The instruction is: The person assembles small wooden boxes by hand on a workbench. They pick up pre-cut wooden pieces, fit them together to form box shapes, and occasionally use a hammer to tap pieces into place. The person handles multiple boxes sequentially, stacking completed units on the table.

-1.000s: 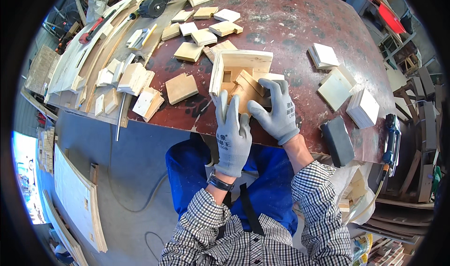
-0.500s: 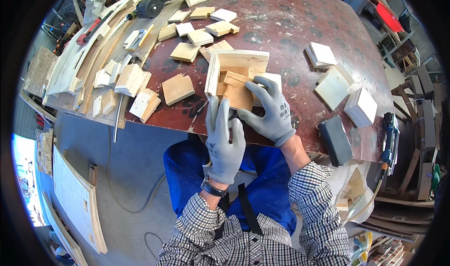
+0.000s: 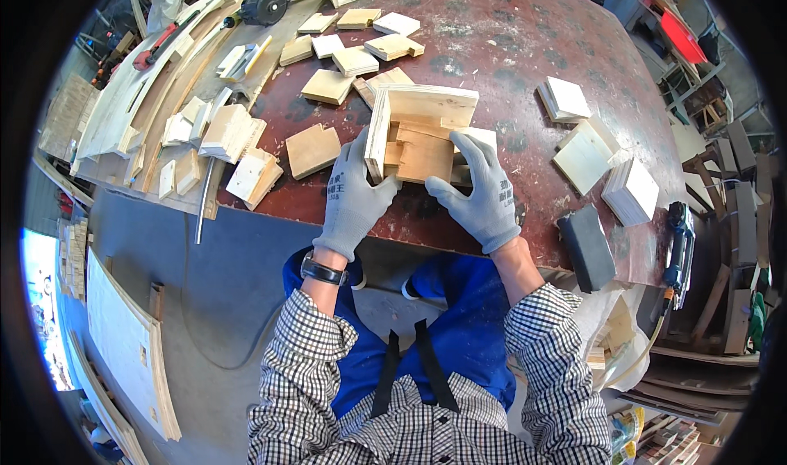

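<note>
**Brown wooden block inside a plywood corner, with both hands in place**

The plywood corner [image 3: 434,101] stands near the front edge of the bench [image 3: 484,55]; inside its angle lies the brown wooden block [image 3: 425,155]. The left hand [image 3: 355,199] clasps the corner's left panel [image 3: 378,133], fingers outside, thumb at the near end. The right hand [image 3: 484,199] curves at the block's right side, thumb and fingertips at its edges; whether it grips cannot be told. Good practice here would be to brace the panel firmly and ease the block square with even pressure, thumbs out of the joint. The bench's front edge runs close on the corner's near side, so little support remains there. A notched block [image 3: 313,151] lies left of the corner; scrap blocks [image 3: 355,60] crowd its far left. The widest open surface extends beyond the corner and to its right, toward the stacked wood squares [image 3: 631,188].
</note>
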`<state>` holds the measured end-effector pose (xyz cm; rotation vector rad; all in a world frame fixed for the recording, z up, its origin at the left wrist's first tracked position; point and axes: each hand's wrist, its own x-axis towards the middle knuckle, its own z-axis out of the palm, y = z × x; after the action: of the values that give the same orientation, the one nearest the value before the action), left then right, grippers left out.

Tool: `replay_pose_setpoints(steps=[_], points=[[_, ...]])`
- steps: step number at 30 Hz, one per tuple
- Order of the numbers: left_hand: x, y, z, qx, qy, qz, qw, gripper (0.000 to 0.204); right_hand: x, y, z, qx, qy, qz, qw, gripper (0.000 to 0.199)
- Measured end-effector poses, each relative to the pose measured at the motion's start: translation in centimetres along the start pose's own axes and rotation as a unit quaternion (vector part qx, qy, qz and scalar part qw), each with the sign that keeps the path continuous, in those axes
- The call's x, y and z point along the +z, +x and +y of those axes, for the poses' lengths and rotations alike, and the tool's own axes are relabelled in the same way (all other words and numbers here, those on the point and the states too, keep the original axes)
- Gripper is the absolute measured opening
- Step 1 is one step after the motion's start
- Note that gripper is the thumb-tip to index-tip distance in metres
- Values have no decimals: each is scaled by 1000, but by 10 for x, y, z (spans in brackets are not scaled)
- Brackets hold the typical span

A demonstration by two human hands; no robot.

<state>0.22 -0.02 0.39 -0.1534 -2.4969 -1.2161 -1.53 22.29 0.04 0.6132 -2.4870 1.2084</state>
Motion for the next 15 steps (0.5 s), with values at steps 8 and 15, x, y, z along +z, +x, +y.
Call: replay_pose_setpoints(steps=[8,15], points=[[2,0,-3,6,42,3,999,68,-1,0,-5,-56,-93,-14,994,89],[6,0,-5,38,74,37,996,60,-8,8,0,-54,-104,-56,992,82]])
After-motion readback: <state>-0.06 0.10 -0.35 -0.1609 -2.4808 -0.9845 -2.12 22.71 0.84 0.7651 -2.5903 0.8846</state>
